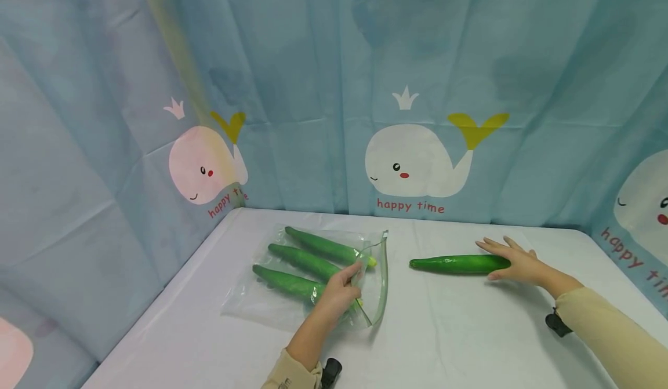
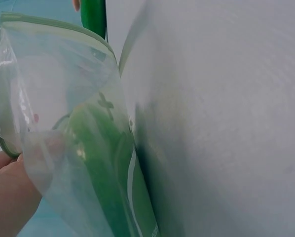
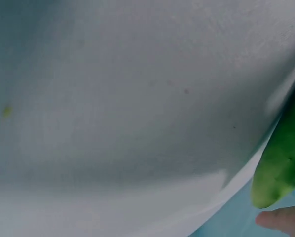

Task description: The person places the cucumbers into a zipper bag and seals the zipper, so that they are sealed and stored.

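Observation:
In the head view a clear zip bag [image 1: 241,296] with a green rim lies flat, its mouth facing right. Three cucumbers [image 1: 292,283] are inside it, side by side. My left hand [image 1: 339,290] pinches the upper layer of the bag at its mouth; the left wrist view shows the mouth [image 2: 54,22] lifted apart and a cucumber [image 2: 95,153] behind the film. Right of the bag lies a loose cucumber [image 1: 454,264]. Around its right end my right hand [image 1: 522,266] has its fingers spread; in the right wrist view a fingertip [image 3: 276,219] appears slightly apart from that cucumber's end [image 3: 280,168].
A white cloth covers the table [image 1: 417,337]. Blue curtains [image 1: 302,87] printed with whales stand at its back and left side. A dark wrist camera [image 1: 331,371] sits at the left cuff, and another [image 1: 557,323] at the right cuff.

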Demonstrator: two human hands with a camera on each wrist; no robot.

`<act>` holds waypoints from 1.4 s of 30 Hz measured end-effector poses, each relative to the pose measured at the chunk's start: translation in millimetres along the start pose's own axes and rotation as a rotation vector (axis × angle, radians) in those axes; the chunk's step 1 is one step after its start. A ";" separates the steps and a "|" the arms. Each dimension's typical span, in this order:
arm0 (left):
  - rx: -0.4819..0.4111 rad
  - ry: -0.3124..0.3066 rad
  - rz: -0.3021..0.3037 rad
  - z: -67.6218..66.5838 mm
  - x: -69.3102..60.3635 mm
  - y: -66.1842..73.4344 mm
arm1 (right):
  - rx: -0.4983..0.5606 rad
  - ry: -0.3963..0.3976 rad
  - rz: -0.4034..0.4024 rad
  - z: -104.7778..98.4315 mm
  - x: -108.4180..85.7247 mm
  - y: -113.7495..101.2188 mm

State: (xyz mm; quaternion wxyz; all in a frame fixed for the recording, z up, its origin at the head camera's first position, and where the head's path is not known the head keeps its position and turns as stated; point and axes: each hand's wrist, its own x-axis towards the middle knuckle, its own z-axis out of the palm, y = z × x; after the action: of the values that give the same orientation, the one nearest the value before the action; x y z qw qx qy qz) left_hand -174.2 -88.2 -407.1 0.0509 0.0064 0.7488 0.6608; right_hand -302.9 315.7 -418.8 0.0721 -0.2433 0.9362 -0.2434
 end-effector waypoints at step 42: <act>-0.002 0.008 -0.008 -0.8 0.8 -1.7 | -0.026 0.037 0.045 8.2 -40.6 -41.8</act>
State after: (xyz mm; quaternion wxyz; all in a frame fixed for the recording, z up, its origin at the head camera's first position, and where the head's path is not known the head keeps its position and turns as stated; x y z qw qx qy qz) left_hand -175.0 -89.1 -408.8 0.0505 0.0007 0.7485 0.6613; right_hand -247.9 300.2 -404.7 0.0572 -0.2183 0.9456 -0.2342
